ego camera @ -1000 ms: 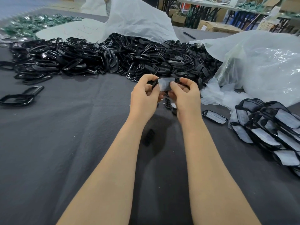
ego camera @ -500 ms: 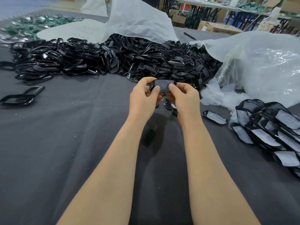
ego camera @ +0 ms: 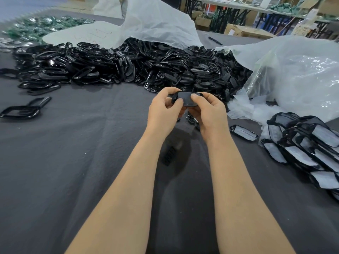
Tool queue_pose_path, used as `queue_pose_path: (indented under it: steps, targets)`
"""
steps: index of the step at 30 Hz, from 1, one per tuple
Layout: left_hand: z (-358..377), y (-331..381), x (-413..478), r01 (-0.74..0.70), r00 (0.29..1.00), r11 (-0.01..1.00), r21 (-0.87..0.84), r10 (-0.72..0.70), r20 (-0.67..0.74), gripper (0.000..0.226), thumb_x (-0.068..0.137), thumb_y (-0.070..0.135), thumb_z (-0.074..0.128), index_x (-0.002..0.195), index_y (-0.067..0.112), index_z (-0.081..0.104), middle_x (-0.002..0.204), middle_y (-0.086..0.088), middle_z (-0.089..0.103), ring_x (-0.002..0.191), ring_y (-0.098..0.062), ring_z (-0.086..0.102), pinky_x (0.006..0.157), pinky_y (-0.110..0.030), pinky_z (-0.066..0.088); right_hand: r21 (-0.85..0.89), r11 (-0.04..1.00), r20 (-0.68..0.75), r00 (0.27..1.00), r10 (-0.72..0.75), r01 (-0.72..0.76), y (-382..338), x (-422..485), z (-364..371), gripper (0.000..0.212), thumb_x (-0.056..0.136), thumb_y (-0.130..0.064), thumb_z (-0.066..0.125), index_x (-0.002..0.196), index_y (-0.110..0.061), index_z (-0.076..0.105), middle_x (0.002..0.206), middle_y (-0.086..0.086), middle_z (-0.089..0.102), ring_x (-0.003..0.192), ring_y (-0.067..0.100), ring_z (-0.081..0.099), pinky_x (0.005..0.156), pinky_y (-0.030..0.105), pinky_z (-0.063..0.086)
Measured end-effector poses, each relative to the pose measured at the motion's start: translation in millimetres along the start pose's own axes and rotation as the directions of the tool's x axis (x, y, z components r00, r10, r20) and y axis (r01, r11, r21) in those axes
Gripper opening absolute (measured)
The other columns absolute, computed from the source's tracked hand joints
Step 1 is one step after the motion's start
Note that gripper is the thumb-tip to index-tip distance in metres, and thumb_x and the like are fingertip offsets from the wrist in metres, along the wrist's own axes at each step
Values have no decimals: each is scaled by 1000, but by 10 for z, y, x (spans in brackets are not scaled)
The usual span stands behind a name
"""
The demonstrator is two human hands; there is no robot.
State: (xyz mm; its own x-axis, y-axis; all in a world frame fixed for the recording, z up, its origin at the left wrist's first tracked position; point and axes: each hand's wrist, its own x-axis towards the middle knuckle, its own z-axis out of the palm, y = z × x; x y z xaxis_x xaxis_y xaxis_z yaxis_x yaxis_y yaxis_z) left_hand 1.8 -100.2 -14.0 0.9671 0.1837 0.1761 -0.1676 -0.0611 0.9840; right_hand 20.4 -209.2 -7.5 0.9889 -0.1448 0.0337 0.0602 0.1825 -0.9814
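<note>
The worktop (ego camera: 73, 153) is covered with a dark grey cloth. A long heap of glossy black plastic frames and inserts (ego camera: 128, 66) runs across its far side, partly under a white plastic bag (ego camera: 156, 21). A crumpled clear plastic bag (ego camera: 297, 74) lies at the far right. A stack of black parts faced with pale grey film (ego camera: 308, 143) sits at the near right, with one single film-faced part (ego camera: 244, 132) just to its left. Two loose black frames (ego camera: 23, 109) lie at the left edge. Green parts (ego camera: 42, 28) are spread at the far left. Cardboard boxes (ego camera: 244, 31) stand beyond the worktop.

Both hands meet above the centre of the worktop, in front of the heap. The left hand (ego camera: 165, 110) and the right hand (ego camera: 211, 114) grip one small black rounded plastic part (ego camera: 186, 99) between them. The fingers of each hand are curled around it, and both thumbs press on its near face. The part is clear of the cloth. A small ribbed black piece (ego camera: 169, 154) lies on the cloth between the forearms.
</note>
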Motion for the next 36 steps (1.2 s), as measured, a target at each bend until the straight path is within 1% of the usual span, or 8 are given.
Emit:
queue_pose_path:
  steps: [4, 7, 9, 12, 15, 24, 32, 36]
  targets:
    - [-9, 16, -8, 18, 1000, 1000, -18, -18, -18, 19, 94, 17, 57, 90, 36, 55, 76, 4, 70, 64, -2, 65, 70, -28, 58, -12, 1000, 23, 1000, -13, 13, -5, -2, 0, 13, 89, -5, 60, 81, -13, 64, 81, 5, 66, 75, 15, 61, 67, 24, 51]
    - [-9, 19, -3, 22, 999, 1000, 18, -22, -42, 15, 94, 22, 59, 86, 35, 57, 93, -5, 70, 88, -17, 68, 82, -38, 58, -37, 999, 37, 999, -20, 21, 5, 0, -2, 14, 89, -4, 60, 80, -14, 65, 79, 4, 66, 75, 17, 62, 69, 27, 53]
    - [-3, 26, -5, 45, 998, 998, -35, -47, -39, 16, 94, 17, 58, 88, 31, 60, 97, -9, 70, 94, -22, 68, 80, -32, 58, -79, 997, 58, 998, -23, 28, 19, 1, -1, 12, 89, -5, 60, 82, -13, 65, 80, 5, 67, 77, 19, 63, 73, 31, 54]
    - [1, 26, -1, 74, 997, 993, -96, -77, -21, 17, 95, 7, 55, 96, 21, 65, 92, -7, 71, 90, -19, 69, 73, -22, 57, -151, 987, 86, 996, -33, 46, 37, -12, 7, 11, 88, -7, 62, 82, -14, 67, 81, 3, 68, 79, 17, 63, 75, 30, 54]
    - [4, 23, -1, 96, 995, 986, -135, -101, -26, 18, 94, 3, 55, 95, 17, 65, 84, 0, 71, 79, -10, 68, 69, -19, 56, -195, 979, 69, 996, -54, 67, 47, -22, 19, 13, 88, -9, 64, 80, -19, 66, 77, -1, 67, 74, 12, 63, 66, 21, 54]
    - [-2, 26, 2, 133, 987, 965, -226, -151, -62, 22, 92, 2, 55, 86, 20, 66, 80, 3, 69, 71, -2, 66, 71, -22, 58, -176, 983, -6, 998, -59, 57, 30, -20, 28, 17, 90, -8, 61, 78, -20, 63, 75, -3, 65, 66, 8, 60, 63, 20, 52]
    - [8, 20, -1, 141, 987, 959, -246, -155, -37, 17, 90, 2, 60, 86, 18, 64, 82, 1, 69, 73, -5, 67, 68, -21, 57, -145, 989, -21, 1000, -16, 13, 33, -40, 65, 13, 87, -7, 62, 80, -18, 60, 77, -1, 62, 68, 11, 58, 62, 21, 50]
    - [12, 17, 7, 152, 985, 963, -222, -167, -51, 14, 89, 5, 63, 85, 18, 61, 92, -7, 68, 82, -14, 67, 71, -25, 59, -153, 988, 1, 999, -32, 32, 20, -65, 90, 14, 86, -6, 63, 78, -17, 60, 71, -3, 60, 64, 8, 56, 55, 14, 45]
